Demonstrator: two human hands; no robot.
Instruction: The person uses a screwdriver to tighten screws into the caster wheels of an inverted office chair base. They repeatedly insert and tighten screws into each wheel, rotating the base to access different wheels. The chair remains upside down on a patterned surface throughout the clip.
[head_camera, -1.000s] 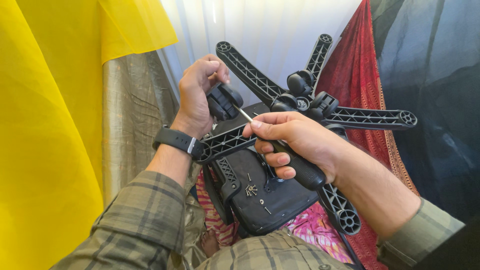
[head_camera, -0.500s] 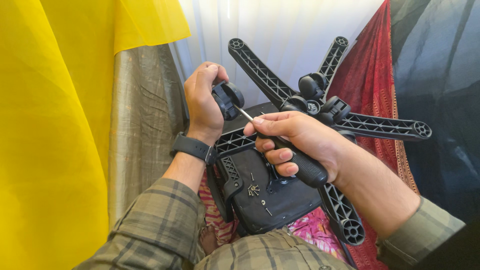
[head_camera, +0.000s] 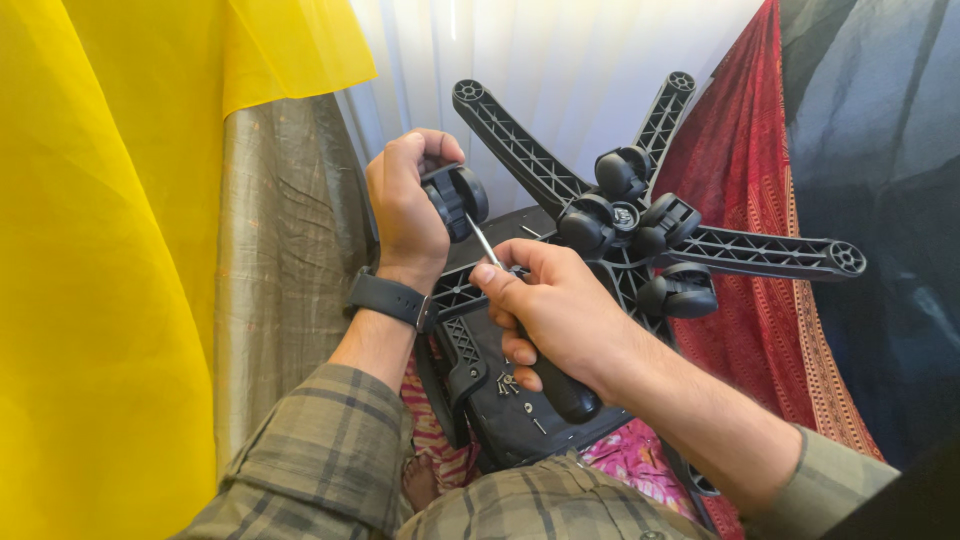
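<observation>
At the far left hangs a yellow cloth (head_camera: 110, 270), with a dull olive woven fabric (head_camera: 285, 250) beside it; neither is touched.

Next comes the left hand (head_camera: 405, 205), a dark watch (head_camera: 388, 298) on its wrist, fingers wrapped tight round a black caster wheel (head_camera: 458, 198) at the end of one arm of the upturned black chair base (head_camera: 640, 245). That wheel sits high and left of the hub, against the pale curtain (head_camera: 560, 60).

To its right, the right hand (head_camera: 560, 310) is clenched on the dark handle of a screwdriver (head_camera: 540, 340), whose thin metal shaft slants up so that its tip reaches the caster just beside the left fingers (the exact contact point is too small to make out).

The likeliest trouble is the tip skidding off the rounded plastic: pushed hard at this slant, it could jump toward the left palm or thumb, which lies right in its line. Levering too sharply might also crack the caster housing or its socket. The base seems only propped on the lap, so a sudden release could tip it sideways.

Further right, four more casters (head_camera: 640, 235) cluster near the hub, loose-looking, and could roll off onto the red patterned cloth (head_camera: 740, 180). A few small screws (head_camera: 505, 382) lie on the black seat plate below the right hand and could easily be shaken away.
</observation>
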